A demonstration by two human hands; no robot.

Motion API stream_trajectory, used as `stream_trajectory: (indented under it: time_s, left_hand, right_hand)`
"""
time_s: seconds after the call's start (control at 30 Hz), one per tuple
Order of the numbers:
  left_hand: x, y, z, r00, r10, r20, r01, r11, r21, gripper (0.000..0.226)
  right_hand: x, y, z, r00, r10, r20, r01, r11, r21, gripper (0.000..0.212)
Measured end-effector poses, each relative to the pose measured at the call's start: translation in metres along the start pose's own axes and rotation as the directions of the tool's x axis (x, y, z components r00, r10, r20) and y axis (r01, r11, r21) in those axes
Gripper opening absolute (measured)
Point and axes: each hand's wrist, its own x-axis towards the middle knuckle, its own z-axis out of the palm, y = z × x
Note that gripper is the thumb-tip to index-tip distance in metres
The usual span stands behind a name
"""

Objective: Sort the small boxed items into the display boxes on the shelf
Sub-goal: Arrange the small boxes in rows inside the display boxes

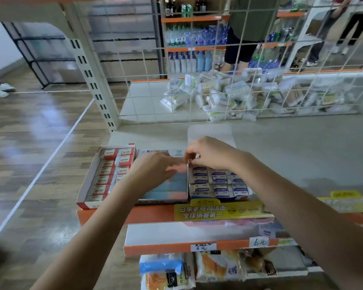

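Head view, shelf: the grey shelf (291, 147) carries three display boxes side by side at its front edge, just behind the orange strip.
Left display box: the red display box (88, 185) is full of small red-and-white boxed items (110, 162) in two columns; it lies to the left of my left hand, not touched.
Middle display box: the middle display box (168, 191) shows blue, grey and pink surfaces, blurred; I cannot tell what exactly is inside.
Right display box: the blue display box (220, 196) holds small blue-and-white boxed items (219, 181) in rows; its flap (210, 132) stands up behind my right hand.
My left hand: my left hand (155, 167) lies over the back part of the middle display box, fingers relaxed and reaching to the right, near the wall between the middle and the blue box. I cannot tell if it holds something.
My right hand: my right hand (210, 153) is over the back left corner of the blue display box, fingers curled down and pinching something thin at that corner; it is too small to name.
Hands together: the fingertips of both hands almost meet at the wall between the two boxes.
Front label: a yellow label (220, 212) hangs on the shelf edge under the blue display box.
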Motion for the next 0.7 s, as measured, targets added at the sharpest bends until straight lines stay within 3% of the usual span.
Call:
stream_trajectory:
  time_s: [0.23,0.4,0.7]
  left_hand:
    - [0.031,0.019,-0.018,0.996,0.004,-0.088,-0.005,1.0,-0.007,0.032]
    - [0.075,0.065,-0.031,0.978,0.09,-0.185,-0.092,0.996,-0.002,0.033]
    - [0.18,0.228,-0.016,0.917,0.388,-0.092,-0.378,0.919,0.109,0.043]
  right_hand:
    - [-0.025,0.023,-0.019,0.993,0.075,-0.095,-0.077,0.997,-0.022,0.028]
    - [-0.064,0.068,-0.041,0.966,0.233,-0.115,-0.245,0.964,-0.099,0.033]
    - [-0.188,0.18,-0.074,0.77,0.595,-0.23,-0.626,0.775,-0.088,0.041]
